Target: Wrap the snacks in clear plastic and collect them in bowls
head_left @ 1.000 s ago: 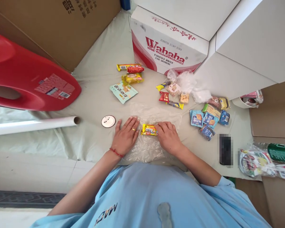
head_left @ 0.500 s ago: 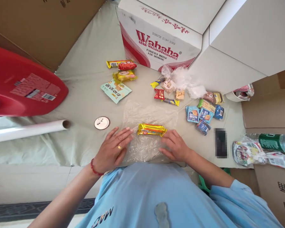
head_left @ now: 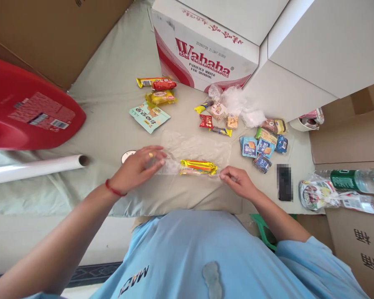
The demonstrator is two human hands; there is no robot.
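A snack bar in a yellow and orange wrapper [head_left: 198, 167] lies crosswise on a thin clear plastic sheet [head_left: 196, 145]. The sheet's near part is folded up along the bar, leaving bare cloth in front of it. My right hand [head_left: 239, 182] pinches the plastic just beyond the bar's right end. At the left, my left hand [head_left: 140, 167] has its thumb and fingertips on the bunched plastic, a short way from the bar. That hand wears a ring and partly covers a round white badge [head_left: 127, 156].
Several wrapped snacks [head_left: 218, 111] lie beyond the sheet, with blue packets [head_left: 249, 147] at right and a mint-green pouch [head_left: 148, 117] at left. A Wahaha carton [head_left: 205, 58] stands behind. A white tube [head_left: 37, 168], a red container [head_left: 34, 108], a blurred dark object [head_left: 285, 182] and bottles [head_left: 345, 180] flank them.
The sheet's near part has come up and away from me to the bar. My left hand moved left and away from me; my right hand shifted right and closed on the plastic.
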